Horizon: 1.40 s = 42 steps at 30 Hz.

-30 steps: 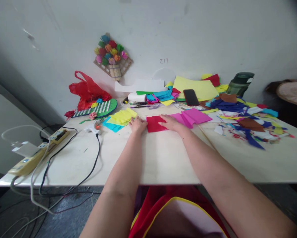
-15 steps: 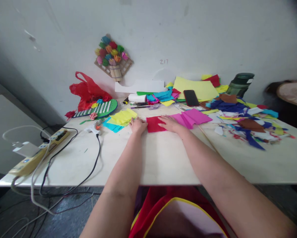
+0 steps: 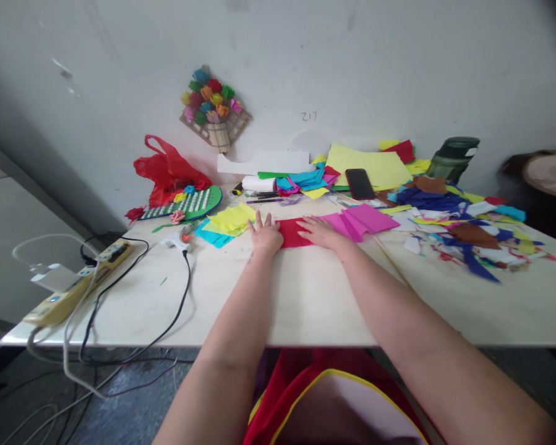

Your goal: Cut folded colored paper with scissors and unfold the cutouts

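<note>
A piece of red crepe paper (image 3: 291, 233) lies flat on the white table between my hands. My left hand (image 3: 265, 236) is open, its fingers spread, resting at the paper's left edge. On the right part of the sheet my right hand (image 3: 318, 232) lies open with its palm down. Pink crepe paper (image 3: 370, 221) extends to the right from behind that hand. Yellow paper pieces (image 3: 231, 219) overlap a light blue piece (image 3: 214, 236) just left of my left hand. A hot glue gun (image 3: 178, 243) with a black cord lies farther left.
Paper scraps (image 3: 472, 235) are heaped on the right, with a thin stick (image 3: 393, 264) nearer me. A phone (image 3: 360, 184) and a dark bottle (image 3: 453, 157) stand toward the back. A power strip (image 3: 68, 293) with cables runs along the left edge, near a red plastic bag (image 3: 169, 167).
My left hand has spread its fingers and shifted slightly right over the red paper's left edge. My right hand stays in place on the paper. The view has shifted slightly.
</note>
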Motion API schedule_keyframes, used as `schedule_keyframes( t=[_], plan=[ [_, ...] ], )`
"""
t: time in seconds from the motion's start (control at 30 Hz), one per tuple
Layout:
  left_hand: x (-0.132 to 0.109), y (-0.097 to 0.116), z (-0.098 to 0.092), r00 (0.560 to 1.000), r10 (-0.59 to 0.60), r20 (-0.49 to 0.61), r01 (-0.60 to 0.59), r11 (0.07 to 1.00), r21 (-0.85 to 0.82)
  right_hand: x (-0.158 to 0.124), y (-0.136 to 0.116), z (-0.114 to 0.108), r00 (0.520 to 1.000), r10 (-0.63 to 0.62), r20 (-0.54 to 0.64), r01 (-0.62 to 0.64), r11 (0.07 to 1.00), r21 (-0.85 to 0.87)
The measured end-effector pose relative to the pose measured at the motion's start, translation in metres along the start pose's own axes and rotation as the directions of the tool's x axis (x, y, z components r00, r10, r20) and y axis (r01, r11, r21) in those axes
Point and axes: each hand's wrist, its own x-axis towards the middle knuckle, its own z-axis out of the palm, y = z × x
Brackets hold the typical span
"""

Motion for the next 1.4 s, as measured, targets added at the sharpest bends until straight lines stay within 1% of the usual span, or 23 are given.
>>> schedule_keyframes(
  t=[0.13, 0.33, 0.4, 0.47, 0.53, 0.57, 0.63, 0.7, 0.77, 0.9, 0.97, 1.0, 1.03, 1.1, 1.17, 1.2, 1.27, 1.3, 1.33, 1.4],
  plan=[
    [-0.004, 0.006, -0.005, 1.000, -0.021, 0.017, 0.020, 0.999, 0.051, 0.000, -0.001, 0.000, 1.000, 0.009, 0.001, -0.009, 1.000, -0.002],
    [-0.004, 0.006, -0.002, 0.998, -0.069, 0.003, 0.069, 0.998, -0.012, -0.003, -0.003, -0.002, 1.000, 0.014, -0.019, -0.014, 1.000, -0.015],
    [-0.004, 0.006, 0.000, 0.997, -0.076, -0.009, 0.075, 0.997, -0.030, -0.005, -0.008, -0.005, 0.998, 0.001, -0.068, -0.005, 0.998, -0.060],
    [-0.003, 0.006, 0.001, 0.997, -0.082, -0.012, 0.082, 0.996, -0.033, -0.008, -0.016, -0.009, 0.989, -0.052, -0.140, 0.035, 0.992, -0.118],
    [-0.003, 0.007, 0.001, 0.996, -0.086, -0.010, 0.086, 0.996, -0.017, -0.008, -0.027, -0.010, 0.978, -0.106, -0.180, 0.082, 0.987, -0.136],
    [-0.003, 0.008, 0.001, 0.996, -0.087, -0.011, 0.087, 0.996, -0.008, -0.008, -0.032, -0.010, 0.977, -0.120, -0.176, 0.099, 0.987, -0.126],
    [-0.004, 0.009, 0.001, 0.996, -0.088, -0.017, 0.088, 0.996, 0.003, -0.008, -0.040, -0.008, 0.988, -0.117, -0.101, 0.108, 0.990, -0.091],
    [-0.005, 0.008, 0.001, 0.995, -0.095, -0.023, 0.095, 0.995, -0.009, -0.009, -0.045, -0.005, 0.998, -0.061, 0.004, 0.061, 0.997, -0.048],
    [-0.006, 0.006, 0.001, 0.992, -0.123, -0.018, 0.122, 0.992, -0.042, -0.010, -0.046, -0.004, 0.998, -0.007, 0.069, 0.008, 1.000, -0.021],
    [-0.006, -0.003, 0.001, 0.962, -0.270, 0.035, 0.272, 0.952, -0.139, -0.011, -0.044, -0.006, 0.995, 0.020, 0.098, -0.019, 1.000, -0.017],
    [-0.006, -0.007, -0.001, 0.952, -0.306, 0.017, 0.304, 0.938, -0.164, -0.011, -0.044, -0.006, 0.995, 0.020, 0.100, -0.018, 1.000, -0.021],
    [-0.006, -0.008, -0.002, 0.953, -0.302, -0.006, 0.297, 0.940, -0.170, -0.011, -0.044, -0.006, 0.995, 0.019, 0.098, -0.017, 1.000, -0.022],
    [-0.006, -0.008, -0.003, 0.958, -0.284, -0.033, 0.275, 0.945, -0.175, -0.010, -0.045, -0.006, 0.995, 0.019, 0.096, -0.017, 1.000, -0.021],
    [-0.006, -0.003, -0.005, 0.975, -0.206, -0.081, 0.189, 0.965, -0.182, -0.010, -0.045, -0.006, 0.996, 0.019, 0.090, -0.017, 1.000, -0.020],
    [-0.007, 0.006, -0.006, 0.991, -0.062, -0.115, 0.041, 0.983, -0.178, -0.010, -0.045, -0.005, 0.997, 0.011, 0.079, -0.009, 1.000, -0.024],
    [-0.008, 0.011, -0.005, 0.993, 0.021, -0.114, -0.042, 0.983, -0.179, -0.010, -0.045, -0.005, 0.997, 0.007, 0.079, -0.005, 1.000, -0.031],
    [-0.009, 0.021, -0.003, 0.987, 0.155, -0.032, -0.158, 0.967, -0.200, -0.011, -0.045, -0.006, 0.996, -0.004, 0.085, 0.008, 0.999, -0.052],
    [-0.009, 0.025, -0.001, 0.978, 0.205, 0.034, -0.192, 0.956, -0.223, -0.011, -0.045, -0.006, 0.996, -0.005, 0.094, 0.010, 0.998, -0.063],
    [-0.010, 0.028, 0.001, 0.970, 0.224, 0.093, -0.196, 0.949, -0.247, -0.012, -0.045, -0.006, 0.995, -0.004, 0.102, 0.011, 0.997, -0.070],
    [-0.010, 0.032, 0.005, 0.971, 0.204, 0.126, -0.166, 0.950, -0.263, -0.012, -0.044, -0.006, 0.995, -0.005, 0.102, 0.012, 0.998, -0.069]
  ],
)
